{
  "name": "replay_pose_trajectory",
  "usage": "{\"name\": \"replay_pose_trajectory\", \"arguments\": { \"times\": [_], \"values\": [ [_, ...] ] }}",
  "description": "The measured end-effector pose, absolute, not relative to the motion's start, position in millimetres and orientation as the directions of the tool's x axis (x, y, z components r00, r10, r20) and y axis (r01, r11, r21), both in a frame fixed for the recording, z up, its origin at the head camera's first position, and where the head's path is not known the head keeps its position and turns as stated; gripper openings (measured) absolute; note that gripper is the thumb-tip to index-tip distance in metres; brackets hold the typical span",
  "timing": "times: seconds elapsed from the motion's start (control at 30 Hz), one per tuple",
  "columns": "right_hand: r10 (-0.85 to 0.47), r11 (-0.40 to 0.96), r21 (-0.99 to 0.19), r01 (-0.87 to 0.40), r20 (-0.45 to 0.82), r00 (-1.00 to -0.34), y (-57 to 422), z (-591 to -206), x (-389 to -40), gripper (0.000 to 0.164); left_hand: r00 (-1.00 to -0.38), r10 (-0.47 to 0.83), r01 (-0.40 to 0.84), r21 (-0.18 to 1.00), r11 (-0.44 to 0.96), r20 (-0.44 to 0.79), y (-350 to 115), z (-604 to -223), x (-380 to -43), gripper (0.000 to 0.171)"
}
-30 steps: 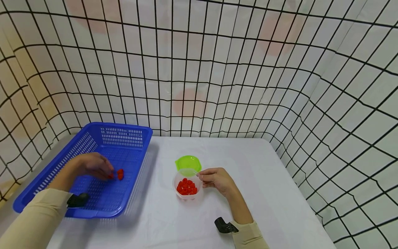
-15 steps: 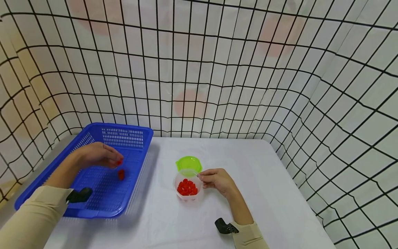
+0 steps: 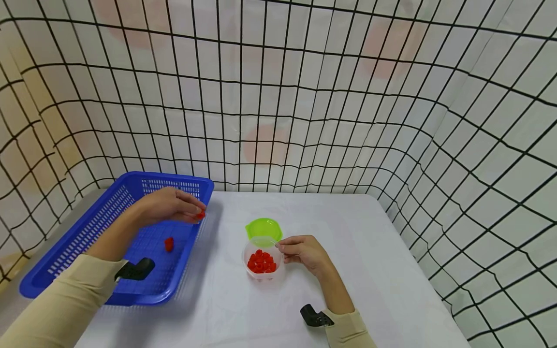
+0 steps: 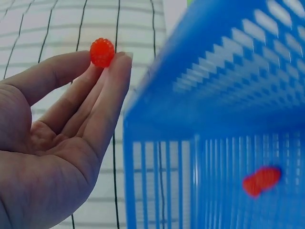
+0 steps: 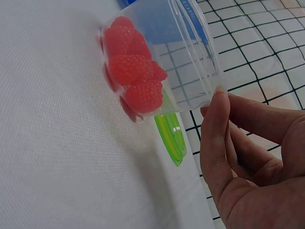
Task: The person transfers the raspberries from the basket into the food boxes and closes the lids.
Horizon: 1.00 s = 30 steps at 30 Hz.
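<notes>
My left hand (image 3: 171, 207) pinches a raspberry (image 4: 102, 52) between thumb and fingertips, held above the right rim of the blue basket (image 3: 143, 298). On the basket floor lie a couple of red raspberries (image 3: 169, 244), close together; they look blurred in the left wrist view. My right hand (image 3: 304, 252) pinches the rim of a clear plastic cup (image 5: 183, 71) standing on the white table. Several raspberries (image 5: 131, 71) are heaped at the bottom of this cup. Just behind it lies a bright green lid (image 3: 264, 227), partly overlapped by the cup's rim in the head view.
The white table (image 3: 348, 227) is bounded at the back and right by a white wall with black netting (image 3: 270, 116). The basket's raised, slotted side (image 4: 157, 114) stands between its inside and the cup.
My left hand has picked up a raspberry from the basket floor, lifted it and carried it right to the basket's rim. My right hand and the cup have stayed in place.
</notes>
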State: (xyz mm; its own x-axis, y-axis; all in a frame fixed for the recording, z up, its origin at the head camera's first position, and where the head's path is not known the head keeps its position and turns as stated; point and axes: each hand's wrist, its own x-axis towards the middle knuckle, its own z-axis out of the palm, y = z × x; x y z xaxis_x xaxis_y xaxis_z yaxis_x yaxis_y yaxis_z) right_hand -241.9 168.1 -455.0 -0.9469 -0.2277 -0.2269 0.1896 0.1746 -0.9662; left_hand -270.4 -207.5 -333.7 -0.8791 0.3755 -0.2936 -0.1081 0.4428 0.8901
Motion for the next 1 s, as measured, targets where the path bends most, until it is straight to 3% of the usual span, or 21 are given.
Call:
{"name": "replay_pose_trajectory", "arguments": {
  "times": [0.57,1.0],
  "values": [
    [-0.235,0.173,-0.967,0.187,-0.225,-0.946,169,-456,-243,0.028,-0.856,0.414,-0.142,0.909,0.391,-0.312,-129,-350,-274,0.027],
    [-0.247,0.172,-0.968,0.181,-0.22,-0.944,170,-456,-243,0.029,-0.826,0.44,-0.143,0.886,0.441,-0.352,-90,-373,-268,0.024]
  ]
}}
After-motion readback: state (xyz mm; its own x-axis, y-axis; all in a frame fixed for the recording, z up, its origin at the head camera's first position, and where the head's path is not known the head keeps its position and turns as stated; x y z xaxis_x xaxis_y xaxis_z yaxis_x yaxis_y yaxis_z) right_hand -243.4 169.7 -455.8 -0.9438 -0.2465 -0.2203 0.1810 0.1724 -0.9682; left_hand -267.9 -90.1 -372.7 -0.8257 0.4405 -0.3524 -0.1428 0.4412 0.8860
